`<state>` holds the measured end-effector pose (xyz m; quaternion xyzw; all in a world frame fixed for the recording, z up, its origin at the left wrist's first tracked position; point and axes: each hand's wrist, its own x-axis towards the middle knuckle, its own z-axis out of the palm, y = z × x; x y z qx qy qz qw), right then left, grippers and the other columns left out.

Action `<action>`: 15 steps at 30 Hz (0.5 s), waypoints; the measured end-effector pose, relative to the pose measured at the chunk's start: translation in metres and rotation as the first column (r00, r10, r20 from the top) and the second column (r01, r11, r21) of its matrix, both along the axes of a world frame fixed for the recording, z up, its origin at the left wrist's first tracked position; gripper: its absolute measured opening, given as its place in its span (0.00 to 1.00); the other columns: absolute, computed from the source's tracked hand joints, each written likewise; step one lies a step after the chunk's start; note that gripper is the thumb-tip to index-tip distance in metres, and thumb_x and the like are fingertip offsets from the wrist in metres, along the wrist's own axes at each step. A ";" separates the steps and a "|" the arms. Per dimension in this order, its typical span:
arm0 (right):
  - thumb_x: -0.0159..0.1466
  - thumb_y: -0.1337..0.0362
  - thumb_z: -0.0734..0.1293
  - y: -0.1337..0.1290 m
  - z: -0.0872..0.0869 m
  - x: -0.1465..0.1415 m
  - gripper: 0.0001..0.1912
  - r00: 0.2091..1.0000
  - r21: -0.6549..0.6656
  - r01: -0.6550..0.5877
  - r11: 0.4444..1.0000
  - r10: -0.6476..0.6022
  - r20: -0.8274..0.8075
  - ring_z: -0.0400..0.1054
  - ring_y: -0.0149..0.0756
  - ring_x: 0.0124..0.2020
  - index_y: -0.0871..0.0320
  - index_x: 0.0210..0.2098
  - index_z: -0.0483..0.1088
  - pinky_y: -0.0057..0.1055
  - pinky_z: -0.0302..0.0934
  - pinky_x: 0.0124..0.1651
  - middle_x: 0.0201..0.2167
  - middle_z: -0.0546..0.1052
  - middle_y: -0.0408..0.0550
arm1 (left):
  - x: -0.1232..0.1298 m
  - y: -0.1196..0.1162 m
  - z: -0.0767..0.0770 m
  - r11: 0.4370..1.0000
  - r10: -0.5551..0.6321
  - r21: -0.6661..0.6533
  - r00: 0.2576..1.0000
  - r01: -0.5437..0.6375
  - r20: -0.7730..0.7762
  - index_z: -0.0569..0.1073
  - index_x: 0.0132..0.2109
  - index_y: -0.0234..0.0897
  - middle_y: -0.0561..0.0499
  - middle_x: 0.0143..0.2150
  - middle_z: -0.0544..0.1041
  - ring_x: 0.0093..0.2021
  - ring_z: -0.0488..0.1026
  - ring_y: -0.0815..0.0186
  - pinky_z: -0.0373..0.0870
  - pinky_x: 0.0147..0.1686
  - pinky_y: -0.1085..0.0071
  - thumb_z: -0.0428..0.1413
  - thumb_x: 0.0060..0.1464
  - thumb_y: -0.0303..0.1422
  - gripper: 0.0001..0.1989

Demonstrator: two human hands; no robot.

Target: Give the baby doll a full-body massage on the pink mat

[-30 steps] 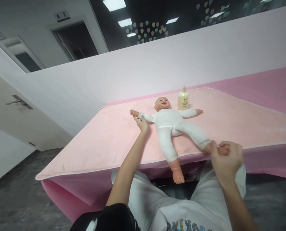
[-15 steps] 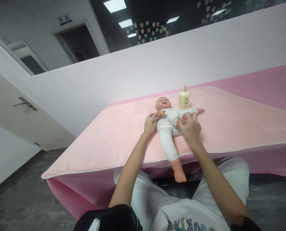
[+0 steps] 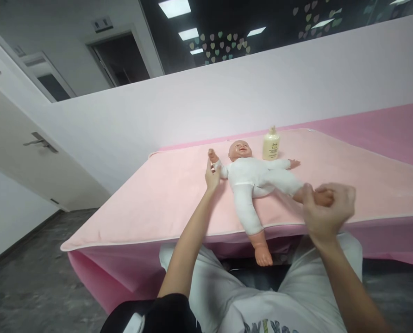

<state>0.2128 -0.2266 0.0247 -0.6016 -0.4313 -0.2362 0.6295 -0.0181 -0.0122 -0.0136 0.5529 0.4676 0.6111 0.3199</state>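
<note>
So, doll's foot (image 3: 323, 199) inside right hand (image 3: 331, 215)

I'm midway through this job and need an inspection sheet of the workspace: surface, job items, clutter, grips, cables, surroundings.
Surface: pink cover spread out, pale-edged, reaching over the near edge.
Job items: doll on its back, face up; its free foot overhangs the near edge.
Clutter: pump bottle upright just behind the doll's outstretched arm.
Grips: left grip on the doll's bent arm; right grip, slightly blurred, around its other foot.
Cables: nothing seen that is clearly a cable.
Surroundings: white wall behind, dark glass above it, door at picture left.
</note>
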 end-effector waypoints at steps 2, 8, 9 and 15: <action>0.58 0.57 0.65 0.031 0.008 -0.010 0.12 0.998 -0.065 -0.056 0.996 0.055 -0.016 0.61 0.32 0.34 0.61 0.29 0.64 0.29 0.56 0.36 0.32 0.67 0.49 | 0.009 -0.011 0.004 0.987 -0.103 0.098 0.971 0.126 -0.216 0.64 0.62 0.43 0.45 0.51 0.74 0.47 0.72 0.60 0.68 0.47 0.65 0.56 0.54 0.39 0.29; 0.61 0.56 0.63 0.078 -0.014 -0.044 0.13 0.985 -0.361 -0.165 0.918 0.173 -0.012 0.59 0.29 0.30 0.61 0.31 0.67 0.25 0.47 0.28 0.36 0.66 0.49 | 0.017 -0.025 0.005 0.935 -0.155 0.200 0.843 0.293 -0.515 0.72 0.56 0.43 0.45 0.51 0.72 0.54 0.67 0.57 0.62 0.56 0.60 0.59 0.51 0.37 0.23; 0.62 0.55 0.62 0.071 -0.018 -0.046 0.14 0.982 -0.359 -0.173 0.917 0.187 0.005 0.60 0.29 0.30 0.61 0.31 0.68 0.25 0.47 0.28 0.36 0.66 0.49 | 0.016 -0.022 0.004 0.943 -0.163 0.184 0.865 0.278 -0.475 0.72 0.56 0.43 0.44 0.51 0.72 0.54 0.68 0.57 0.63 0.55 0.61 0.58 0.52 0.38 0.23; 0.60 0.57 0.66 -0.014 -0.046 -0.034 0.13 0.990 -0.181 -0.137 0.974 0.142 0.016 0.61 0.27 0.30 0.61 0.29 0.66 0.24 0.56 0.35 0.30 0.66 0.46 | 0.007 0.006 -0.004 0.995 -0.061 -0.072 0.997 0.065 0.050 0.69 0.56 0.39 0.42 0.50 0.74 0.46 0.73 0.60 0.71 0.42 0.68 0.56 0.54 0.41 0.23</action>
